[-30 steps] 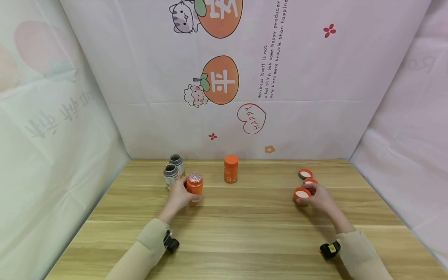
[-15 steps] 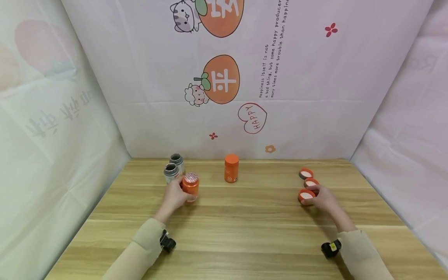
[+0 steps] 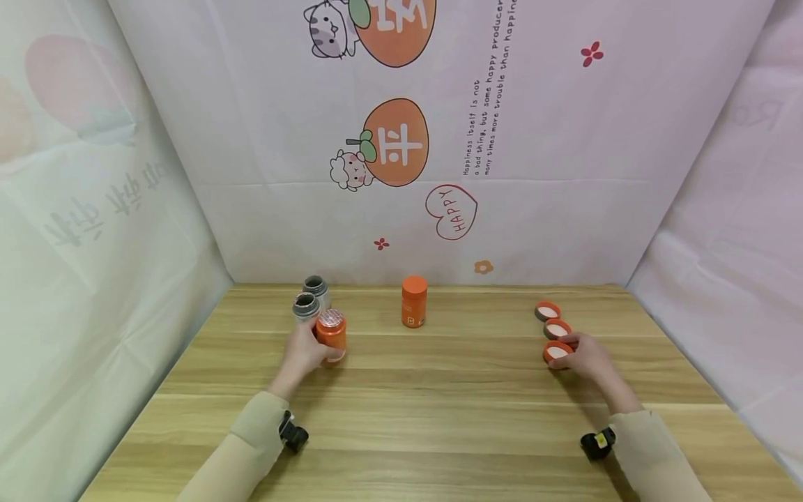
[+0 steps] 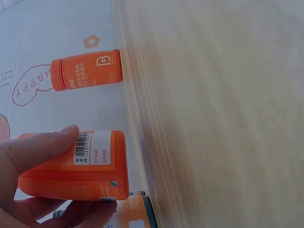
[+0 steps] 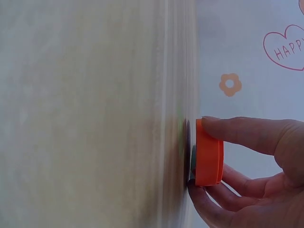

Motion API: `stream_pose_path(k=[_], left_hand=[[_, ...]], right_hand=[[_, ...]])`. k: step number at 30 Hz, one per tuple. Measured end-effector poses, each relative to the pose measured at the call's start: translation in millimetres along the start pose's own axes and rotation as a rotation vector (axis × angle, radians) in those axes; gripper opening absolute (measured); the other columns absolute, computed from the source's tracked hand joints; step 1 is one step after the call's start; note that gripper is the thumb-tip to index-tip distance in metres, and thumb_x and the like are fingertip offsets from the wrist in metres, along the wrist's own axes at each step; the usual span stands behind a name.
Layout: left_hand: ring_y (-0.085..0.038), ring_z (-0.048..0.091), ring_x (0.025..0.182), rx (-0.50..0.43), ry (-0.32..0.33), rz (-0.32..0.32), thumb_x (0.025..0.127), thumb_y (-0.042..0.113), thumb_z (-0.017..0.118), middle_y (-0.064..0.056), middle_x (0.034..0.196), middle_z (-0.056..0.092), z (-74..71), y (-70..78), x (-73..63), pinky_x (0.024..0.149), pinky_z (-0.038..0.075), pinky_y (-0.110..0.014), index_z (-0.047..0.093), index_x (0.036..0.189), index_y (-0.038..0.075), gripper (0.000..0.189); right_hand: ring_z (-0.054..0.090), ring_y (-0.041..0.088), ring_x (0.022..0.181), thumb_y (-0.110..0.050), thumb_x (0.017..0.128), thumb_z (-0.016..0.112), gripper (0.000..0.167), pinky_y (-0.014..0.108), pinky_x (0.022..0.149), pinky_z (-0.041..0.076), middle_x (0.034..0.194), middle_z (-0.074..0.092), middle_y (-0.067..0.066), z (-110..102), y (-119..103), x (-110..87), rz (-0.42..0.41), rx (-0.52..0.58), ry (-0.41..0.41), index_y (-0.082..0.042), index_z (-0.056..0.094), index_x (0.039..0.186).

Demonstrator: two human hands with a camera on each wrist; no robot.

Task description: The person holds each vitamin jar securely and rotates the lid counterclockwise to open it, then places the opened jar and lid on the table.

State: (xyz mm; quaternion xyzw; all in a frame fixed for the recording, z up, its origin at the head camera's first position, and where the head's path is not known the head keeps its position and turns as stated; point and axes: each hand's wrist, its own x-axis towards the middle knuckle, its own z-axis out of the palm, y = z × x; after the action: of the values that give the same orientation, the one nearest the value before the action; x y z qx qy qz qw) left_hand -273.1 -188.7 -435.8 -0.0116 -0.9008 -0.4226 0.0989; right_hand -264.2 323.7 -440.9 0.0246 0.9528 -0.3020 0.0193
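Observation:
My left hand [image 3: 302, 351] grips an upright orange bottle [image 3: 332, 333], uncapped, with silvery foil over its mouth. In the left wrist view the thumb lies along the bottle's label [image 4: 95, 148]. Just behind it stand two grey-necked open bottles [image 3: 306, 307], partly hidden by the hand and the orange bottle. Over on the right, my right hand [image 3: 587, 357] pinches an orange cap [image 3: 556, 353], its white lining facing up. In the right wrist view that cap [image 5: 209, 154] sits between thumb and fingers, very close to the tabletop. Two more caps [image 3: 556, 328] lie just behind it.
A capped orange bottle [image 3: 414, 302] stands at the back middle of the wooden table [image 3: 439, 418]. A printed white cloth [image 3: 533, 223] rises behind the table, and more white cloth hangs at both sides.
My left hand has carried the orange bottle leftward, closer to the two grey-necked bottles. My right hand has shifted its cap a little to the right, towards the other caps.

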Motion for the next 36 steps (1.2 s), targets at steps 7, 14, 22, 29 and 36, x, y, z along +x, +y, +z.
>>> stream_pose_path(k=[7,14,22,29,36], left_hand=[[-0.034,0.063,0.095,0.033,0.016,-0.005,0.055,0.003,0.084,-0.022,0.105,0.067,-6.6,-7.5,0.9,0.089,0.047,-0.048,0.061,0.111,-0.004,0.062],[-0.032,0.062,0.094,0.035,0.004,-0.031,0.055,0.003,0.084,-0.022,0.105,0.067,-10.9,-13.4,2.5,0.089,0.048,-0.047,0.061,0.109,-0.003,0.059],[-0.032,0.062,0.094,0.056,-0.004,-0.072,0.056,0.005,0.084,-0.023,0.105,0.067,-16.9,-18.9,3.6,0.088,0.048,-0.047,0.06,0.11,-0.004,0.06],[-0.033,0.062,0.093,0.08,-0.011,-0.074,0.056,0.007,0.085,-0.023,0.105,0.066,-23.1,-21.6,2.1,0.088,0.047,-0.048,0.059,0.11,-0.005,0.061],[-0.033,0.063,0.089,0.112,-0.01,-0.107,0.057,0.011,0.085,-0.024,0.1,0.067,-27.5,-24.2,0.8,0.084,0.048,-0.048,0.061,0.107,-0.006,0.058]], right_hand=[[0.051,0.047,0.106,-0.02,0.071,0.079,0.069,0.054,0.088,0.041,0.119,0.052,0.037,-4,4,-0.4,0.03,0.008,0.0,0.015,0.048,0.123],[0.05,0.047,0.105,-0.021,0.071,0.079,0.071,0.054,0.087,0.041,0.122,0.049,0.038,-7,5,1.2,0.059,-0.019,-0.007,0.015,0.047,0.123],[0.052,0.043,0.1,-0.019,0.072,0.079,0.069,0.051,0.083,0.043,0.117,0.052,0.036,-8,6,4.8,0.064,-0.023,-0.012,0.016,0.047,0.121],[0.053,0.038,0.095,-0.018,0.071,0.078,0.067,0.046,0.079,0.045,0.111,0.054,0.033,-8,6,5.5,0.068,-0.028,-0.023,0.017,0.047,0.119],[0.053,0.038,0.095,-0.018,0.072,0.078,0.068,0.047,0.079,0.045,0.113,0.054,0.034,-9,4,5.0,0.075,-0.047,-0.03,0.017,0.047,0.121]])
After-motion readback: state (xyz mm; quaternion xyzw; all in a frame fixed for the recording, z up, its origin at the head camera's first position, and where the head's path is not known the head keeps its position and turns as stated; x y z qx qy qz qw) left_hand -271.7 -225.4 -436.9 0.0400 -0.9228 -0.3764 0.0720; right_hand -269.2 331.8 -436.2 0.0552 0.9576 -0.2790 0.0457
